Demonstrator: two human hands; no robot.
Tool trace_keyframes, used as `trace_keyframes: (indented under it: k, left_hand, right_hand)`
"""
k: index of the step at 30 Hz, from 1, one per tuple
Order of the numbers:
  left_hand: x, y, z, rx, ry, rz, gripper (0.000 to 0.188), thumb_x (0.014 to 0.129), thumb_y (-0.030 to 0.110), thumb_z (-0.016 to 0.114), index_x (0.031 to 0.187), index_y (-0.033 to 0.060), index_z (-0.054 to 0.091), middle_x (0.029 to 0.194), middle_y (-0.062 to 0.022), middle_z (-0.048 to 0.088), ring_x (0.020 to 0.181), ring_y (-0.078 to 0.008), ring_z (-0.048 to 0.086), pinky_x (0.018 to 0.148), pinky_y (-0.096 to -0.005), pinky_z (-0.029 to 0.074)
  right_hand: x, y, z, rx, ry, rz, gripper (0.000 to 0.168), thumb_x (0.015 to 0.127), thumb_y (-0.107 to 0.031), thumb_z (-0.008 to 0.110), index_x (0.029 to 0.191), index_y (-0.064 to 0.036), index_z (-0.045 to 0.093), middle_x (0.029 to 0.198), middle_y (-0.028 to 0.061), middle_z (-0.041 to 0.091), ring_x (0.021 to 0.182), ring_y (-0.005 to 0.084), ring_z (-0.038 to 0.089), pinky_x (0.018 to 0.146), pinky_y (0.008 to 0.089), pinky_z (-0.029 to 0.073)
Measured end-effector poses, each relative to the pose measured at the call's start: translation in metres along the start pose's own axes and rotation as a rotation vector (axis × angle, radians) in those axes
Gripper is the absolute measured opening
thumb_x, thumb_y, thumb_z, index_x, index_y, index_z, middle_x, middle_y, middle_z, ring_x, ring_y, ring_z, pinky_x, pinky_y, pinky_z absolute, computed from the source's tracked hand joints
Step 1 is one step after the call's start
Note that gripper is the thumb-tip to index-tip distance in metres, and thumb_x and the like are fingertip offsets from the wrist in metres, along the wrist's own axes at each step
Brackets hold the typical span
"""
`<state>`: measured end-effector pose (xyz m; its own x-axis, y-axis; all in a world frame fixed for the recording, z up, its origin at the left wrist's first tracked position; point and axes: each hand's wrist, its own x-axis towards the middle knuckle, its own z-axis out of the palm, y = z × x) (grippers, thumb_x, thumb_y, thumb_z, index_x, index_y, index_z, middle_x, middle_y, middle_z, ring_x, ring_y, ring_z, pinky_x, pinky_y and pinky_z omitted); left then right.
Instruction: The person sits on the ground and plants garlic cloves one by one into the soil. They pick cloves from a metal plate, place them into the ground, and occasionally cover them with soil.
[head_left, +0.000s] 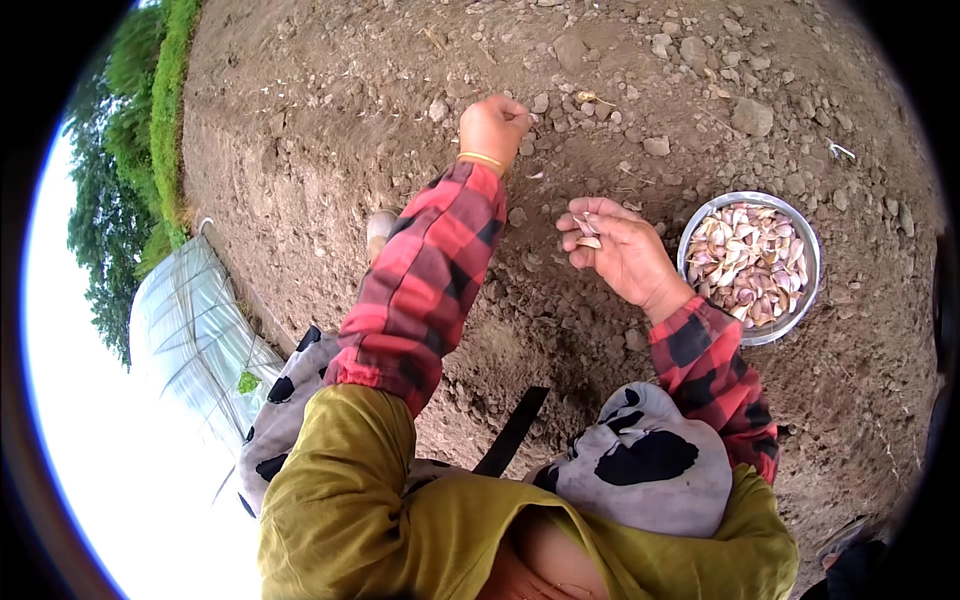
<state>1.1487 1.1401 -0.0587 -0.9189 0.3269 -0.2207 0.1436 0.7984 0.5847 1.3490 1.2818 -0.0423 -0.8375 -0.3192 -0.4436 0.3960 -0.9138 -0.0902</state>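
Observation:
My left hand (491, 131) is just above the bare soil, fingertips pinched on a small pale garlic clove (533, 118). Below it, a single clove (535, 175) lies on the ground. Palm up, my right hand (622, 251) holds a few garlic cloves (589, 241) in its curled fingers. Beside my right wrist, a round metal bowl (814, 289) rests on the soil. Many loose purple-white garlic cloves (742, 255) fill it. Red-and-black checked sleeves cover both forearms.
Clods and stones (752, 118) are scattered over the dirt. A row of small pale bits runs along the soil at upper left. A plastic-covered tunnel (202, 315) and green plants (169, 112) stand at left. Dark clothing (855, 574) shows at the lower right rim.

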Motion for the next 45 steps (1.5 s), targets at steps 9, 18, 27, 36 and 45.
trace_keyframes:
  k: [9,18,27,36,45]
  left_hand:
    - [0.01,0.012,0.032,0.634,0.091,0.194,0.014,0.075,0.023,0.062,0.079,0.011,0.067,0.075,-0.012,0.064,0.073,-0.0308,0.062,0.066,-0.0386,0.05]
    - [-0.083,0.07,-0.014,-0.798,-0.773,-0.307,0.015,0.084,0.017,0.064,0.087,0.003,0.067,0.072,-0.0012,0.063,0.059,-0.0057,0.053,0.05,-0.0196,0.037]
    - [-0.08,0.074,-0.016,-0.782,-0.594,-0.24,0.006,0.084,0.01,0.063,0.085,0.0035,0.062,0.072,-0.0019,0.063,0.059,-0.0052,0.053,0.052,-0.0175,0.039]
    - [-0.106,0.069,0.005,-0.943,-0.323,-0.488,0.008,0.083,0.01,0.063,0.078,0.0038,0.063,0.066,-0.0007,0.061,0.053,-0.0073,0.051,0.049,-0.0205,0.04]
    - [-0.02,0.045,0.045,0.607,0.051,0.261,0.015,0.076,0.024,0.062,0.076,0.009,0.065,0.071,-0.0128,0.064,0.065,-0.0299,0.062,0.059,-0.0403,0.049]
  right_hand:
    - [-0.003,-0.005,-0.004,-0.059,-0.093,-0.156,0.044,0.094,-0.015,0.048,0.131,0.002,0.034,0.104,0.0181,0.056,0.076,0.0174,0.058,0.058,0.0254,0.048]
    - [-0.014,-0.01,0.01,-0.187,-0.076,-0.124,0.063,0.092,-0.02,0.053,0.141,-0.005,0.016,0.087,0.0131,0.057,0.055,0.0145,0.054,0.041,0.0232,0.039]
    - [-0.003,-0.011,0.009,-0.275,0.159,-0.294,0.018,0.088,-0.017,0.059,0.095,-0.001,0.055,0.075,0.0055,0.058,0.049,0.0077,0.05,0.037,0.0189,0.034]
    - [-0.005,0.004,0.011,-0.627,0.215,-0.451,0.007,0.089,-0.004,0.052,0.095,-0.001,0.055,0.071,0.0039,0.058,0.05,0.0053,0.049,0.039,0.0185,0.035]
    - [-0.007,0.004,-0.001,-0.483,0.288,-0.356,0.013,0.089,-0.007,0.053,0.098,0.002,0.052,0.078,0.0092,0.06,0.051,0.0086,0.052,0.037,0.0193,0.038]
